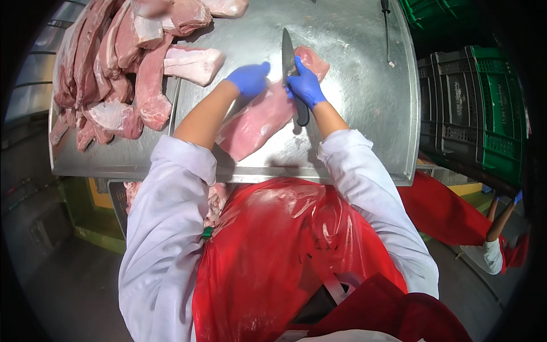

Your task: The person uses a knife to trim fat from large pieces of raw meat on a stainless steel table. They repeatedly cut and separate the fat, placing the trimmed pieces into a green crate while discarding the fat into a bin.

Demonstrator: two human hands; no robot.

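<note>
A long pale-pink piece of meat [259, 122] lies slantwise on the metal table, its far end to the right. My right hand [306, 85], in a blue glove, is closed around a knife [288, 54] above the meat. The blade points away from me, and the black handle sticks out below the hand. Beside the meat's left edge is my left hand [248, 80], also gloved in blue. Its fingers reach toward the right and grip nothing that I can see.
Several cuts of meat [151, 85] are heaped on the metal table [353, 148] at the left. A thin dark-handled rod [387, 28] lies far right. Stacked crates [473, 108] stand beyond the right edge. A container of meat pieces [119, 199] sits below the front edge. Another person's arm [500, 219] shows at right.
</note>
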